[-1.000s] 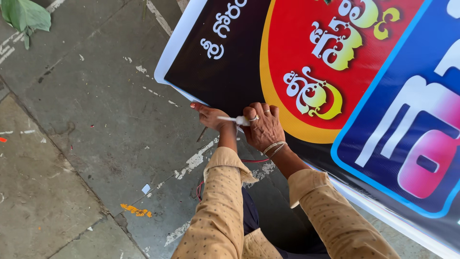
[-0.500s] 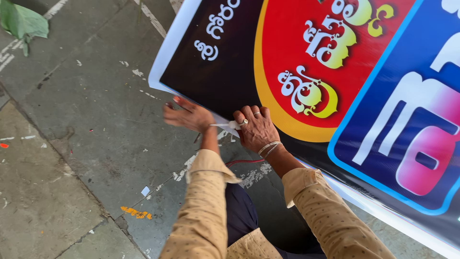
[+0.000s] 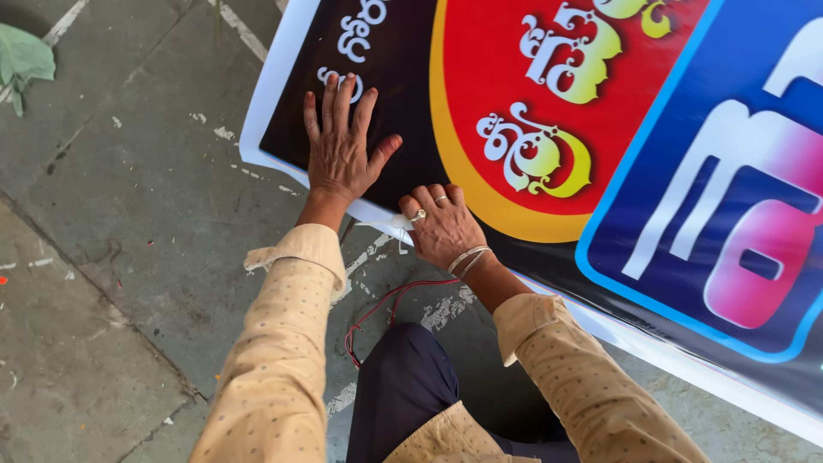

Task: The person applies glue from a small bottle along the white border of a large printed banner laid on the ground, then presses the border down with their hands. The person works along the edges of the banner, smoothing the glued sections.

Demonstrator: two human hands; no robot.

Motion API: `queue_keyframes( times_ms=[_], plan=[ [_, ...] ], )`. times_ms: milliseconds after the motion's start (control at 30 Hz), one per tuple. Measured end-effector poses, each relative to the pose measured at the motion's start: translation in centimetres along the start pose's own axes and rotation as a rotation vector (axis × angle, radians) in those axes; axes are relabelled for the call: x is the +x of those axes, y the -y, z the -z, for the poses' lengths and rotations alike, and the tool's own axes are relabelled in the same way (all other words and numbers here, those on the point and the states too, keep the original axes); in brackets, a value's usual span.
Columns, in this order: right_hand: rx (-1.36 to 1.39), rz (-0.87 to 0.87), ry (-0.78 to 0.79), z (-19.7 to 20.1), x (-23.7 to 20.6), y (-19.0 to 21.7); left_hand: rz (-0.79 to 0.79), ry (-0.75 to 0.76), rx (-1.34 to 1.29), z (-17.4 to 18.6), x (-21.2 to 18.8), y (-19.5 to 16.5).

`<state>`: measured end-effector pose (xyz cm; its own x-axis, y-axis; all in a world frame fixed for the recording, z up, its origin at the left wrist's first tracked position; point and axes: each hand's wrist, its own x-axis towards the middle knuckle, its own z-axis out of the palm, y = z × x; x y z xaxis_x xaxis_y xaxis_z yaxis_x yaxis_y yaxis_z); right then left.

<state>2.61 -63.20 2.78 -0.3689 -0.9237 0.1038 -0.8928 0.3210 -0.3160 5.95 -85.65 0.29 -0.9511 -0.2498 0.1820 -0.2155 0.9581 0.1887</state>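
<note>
Head view, banner: a large printed banner (image 3: 549,129) lies flat on the concrete floor (image 3: 129,240), reaching up and to the right of both hands; its white border runs just under them.
Head view, progress: judged from how things lie, the near corner of the banner is down flat and is being pressed and fastened at the border; the rest of that long white edge, off to the right of the right hand, shows no fixing yet.
Head view, left hand: the left hand (image 3: 340,146) is spread wide, fingers fanned, palm flat on the dark part of the banner; it holds nothing.
Head view, right hand: the right hand (image 3: 443,227) is curled narrow, fingertips bent onto the banner's white border, pinching a small white strip (image 3: 396,222) that sticks out toward the left hand; what the strip is cannot be told.
Head view, near the hands: a thin red cord (image 3: 381,302) trails on the floor below the right wrist.
Head view, far off: a green leaf (image 3: 24,58) lies well away to the left of the left hand.
</note>
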Motion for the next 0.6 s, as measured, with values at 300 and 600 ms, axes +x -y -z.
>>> queue_keyframes(
  times_ms=[300,600],
  plan=[
    [0.278,-0.053,-0.146,0.2,-0.3,-0.1,-0.074,0.091,0.041,-0.4,-0.2,-1.7],
    [0.293,-0.141,-0.281,0.1,-0.4,-0.3,-0.090,0.079,0.348,-1.1,-2.3,-5.3]
  ],
)
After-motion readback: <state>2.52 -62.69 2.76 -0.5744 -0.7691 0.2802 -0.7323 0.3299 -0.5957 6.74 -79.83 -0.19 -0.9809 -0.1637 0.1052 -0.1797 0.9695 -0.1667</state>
